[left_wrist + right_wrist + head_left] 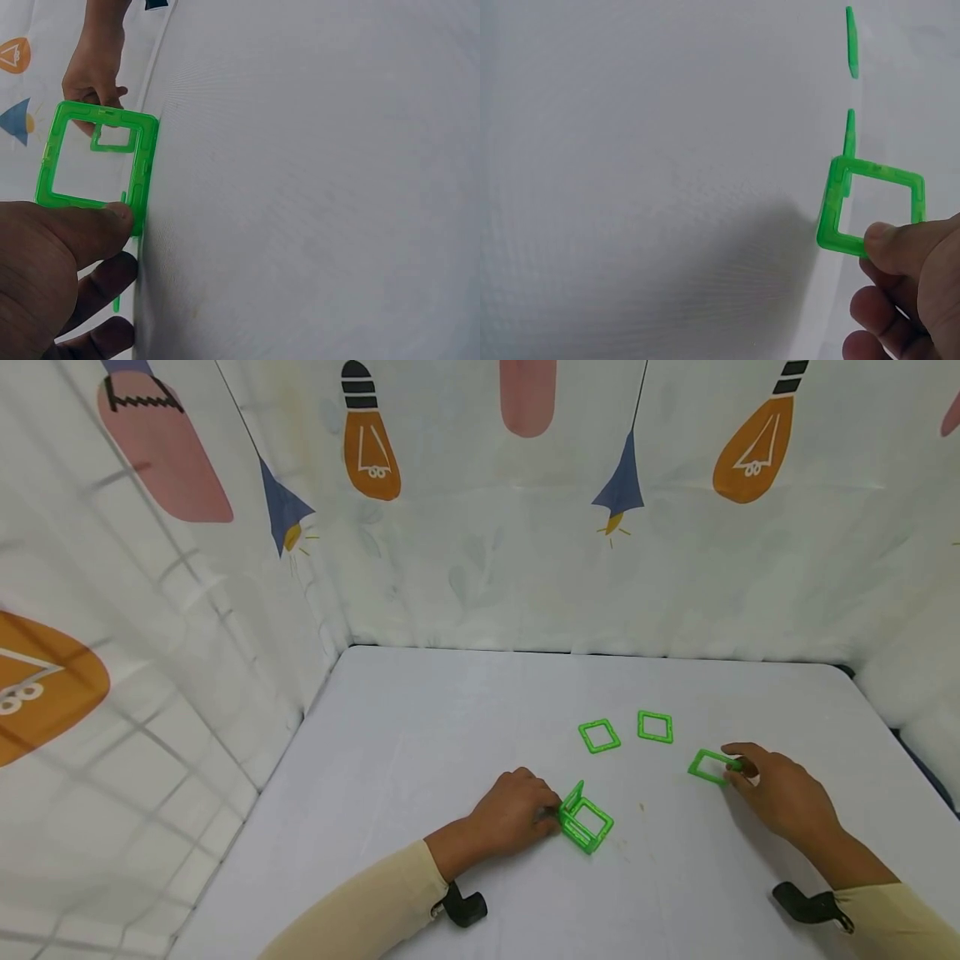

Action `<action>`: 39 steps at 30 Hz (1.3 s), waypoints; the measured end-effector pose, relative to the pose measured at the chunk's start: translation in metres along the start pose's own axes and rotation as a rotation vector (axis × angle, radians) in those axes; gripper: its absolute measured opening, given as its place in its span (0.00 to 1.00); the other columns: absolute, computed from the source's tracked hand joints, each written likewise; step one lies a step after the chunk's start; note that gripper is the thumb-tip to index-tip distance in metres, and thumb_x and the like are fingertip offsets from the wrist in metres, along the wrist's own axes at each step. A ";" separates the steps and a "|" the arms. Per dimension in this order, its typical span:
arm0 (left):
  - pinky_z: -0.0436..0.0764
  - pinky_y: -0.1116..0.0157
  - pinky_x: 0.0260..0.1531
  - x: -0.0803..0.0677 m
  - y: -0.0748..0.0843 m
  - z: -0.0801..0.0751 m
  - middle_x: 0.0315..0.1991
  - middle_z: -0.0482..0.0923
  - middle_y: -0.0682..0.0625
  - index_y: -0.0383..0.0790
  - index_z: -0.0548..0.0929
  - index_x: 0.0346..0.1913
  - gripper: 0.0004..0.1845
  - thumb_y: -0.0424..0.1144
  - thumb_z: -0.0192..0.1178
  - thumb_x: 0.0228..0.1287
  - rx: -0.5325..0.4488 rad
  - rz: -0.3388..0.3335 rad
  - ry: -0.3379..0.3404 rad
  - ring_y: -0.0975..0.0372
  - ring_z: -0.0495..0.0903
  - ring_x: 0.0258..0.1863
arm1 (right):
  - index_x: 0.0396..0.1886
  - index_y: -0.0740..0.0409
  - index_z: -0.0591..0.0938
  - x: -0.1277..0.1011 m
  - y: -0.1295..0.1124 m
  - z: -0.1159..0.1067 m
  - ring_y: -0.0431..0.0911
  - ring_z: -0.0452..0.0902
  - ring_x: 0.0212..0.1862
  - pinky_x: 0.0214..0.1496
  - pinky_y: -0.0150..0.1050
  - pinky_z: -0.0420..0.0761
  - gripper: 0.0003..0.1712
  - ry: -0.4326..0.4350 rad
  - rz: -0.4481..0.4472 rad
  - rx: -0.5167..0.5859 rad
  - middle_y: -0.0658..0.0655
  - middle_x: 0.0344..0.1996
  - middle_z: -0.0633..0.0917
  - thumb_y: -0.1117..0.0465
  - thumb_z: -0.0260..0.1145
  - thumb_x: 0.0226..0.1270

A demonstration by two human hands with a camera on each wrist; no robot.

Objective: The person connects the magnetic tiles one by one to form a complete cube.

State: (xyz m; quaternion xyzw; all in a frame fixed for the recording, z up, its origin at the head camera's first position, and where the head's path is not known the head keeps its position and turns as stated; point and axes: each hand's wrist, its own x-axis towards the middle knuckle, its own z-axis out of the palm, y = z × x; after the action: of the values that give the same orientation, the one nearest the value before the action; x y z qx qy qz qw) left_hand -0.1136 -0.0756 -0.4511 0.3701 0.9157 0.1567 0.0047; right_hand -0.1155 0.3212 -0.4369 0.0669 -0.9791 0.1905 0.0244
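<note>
My left hand (517,810) pinches a green square magnetic tile frame (142,172) between thumb and fingers. In the head view this belongs to a small joined group of green tiles (576,831), one lying flat and others standing up along its left side. Farther right, my right hand (787,793) holds a single green square tile (696,762) by its near right corner, over the table. The right wrist view shows the thumb on that tile's frame (828,206), with the other fingers curled behind.
Two loose green square tiles, a left one (586,739) and a right one (656,738), lie flat on the white table (450,718) beyond the hands. White fabric walls (480,585) printed with bulbs and lamps stand behind the table and on its left.
</note>
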 end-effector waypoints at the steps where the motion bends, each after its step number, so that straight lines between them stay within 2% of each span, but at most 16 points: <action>1: 0.72 0.68 0.43 0.000 0.000 0.000 0.43 0.85 0.64 0.54 0.90 0.47 0.09 0.47 0.71 0.66 0.000 -0.001 -0.001 0.67 0.75 0.44 | 0.63 0.62 0.77 0.000 0.000 0.000 0.62 0.82 0.42 0.28 0.49 0.77 0.24 0.008 -0.003 0.001 0.68 0.44 0.86 0.60 0.69 0.70; 9: 0.72 0.68 0.43 0.000 0.001 -0.001 0.43 0.85 0.64 0.54 0.91 0.46 0.08 0.47 0.72 0.65 -0.001 -0.001 -0.002 0.67 0.75 0.44 | 0.60 0.60 0.79 0.001 -0.004 0.001 0.56 0.81 0.39 0.26 0.40 0.71 0.20 0.079 -0.005 0.015 0.62 0.42 0.88 0.59 0.68 0.72; 15: 0.72 0.68 0.43 0.001 0.001 0.000 0.43 0.85 0.64 0.54 0.91 0.46 0.09 0.48 0.72 0.65 -0.010 -0.004 -0.002 0.67 0.75 0.44 | 0.58 0.58 0.82 0.002 -0.008 0.003 0.56 0.81 0.39 0.26 0.40 0.71 0.18 0.118 -0.022 0.015 0.58 0.41 0.88 0.57 0.69 0.72; 21: 0.72 0.69 0.43 0.001 0.000 0.001 0.43 0.85 0.65 0.54 0.91 0.45 0.08 0.48 0.73 0.64 -0.008 -0.001 0.005 0.68 0.75 0.44 | 0.58 0.57 0.82 0.003 -0.015 0.002 0.58 0.82 0.42 0.26 0.42 0.74 0.19 0.103 -0.020 0.027 0.60 0.44 0.88 0.53 0.68 0.73; 30: 0.72 0.69 0.43 0.002 0.001 0.001 0.42 0.85 0.66 0.55 0.91 0.43 0.08 0.49 0.74 0.62 -0.001 -0.002 0.010 0.68 0.75 0.43 | 0.57 0.57 0.84 0.002 -0.035 0.001 0.50 0.80 0.36 0.25 0.39 0.72 0.19 0.087 -0.036 0.036 0.60 0.44 0.88 0.54 0.70 0.72; 39: 0.72 0.69 0.41 0.002 0.000 0.004 0.41 0.85 0.65 0.55 0.91 0.42 0.09 0.50 0.75 0.61 0.012 0.014 0.027 0.68 0.76 0.42 | 0.55 0.56 0.86 0.004 -0.058 0.006 0.50 0.80 0.36 0.27 0.40 0.74 0.18 0.103 -0.070 0.044 0.58 0.44 0.88 0.56 0.72 0.69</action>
State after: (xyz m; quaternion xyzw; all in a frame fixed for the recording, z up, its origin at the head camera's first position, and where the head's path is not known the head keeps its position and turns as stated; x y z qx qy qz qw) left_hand -0.1147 -0.0732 -0.4545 0.3745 0.9139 0.1564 -0.0111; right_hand -0.1111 0.2655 -0.4207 0.0916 -0.9692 0.2141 0.0798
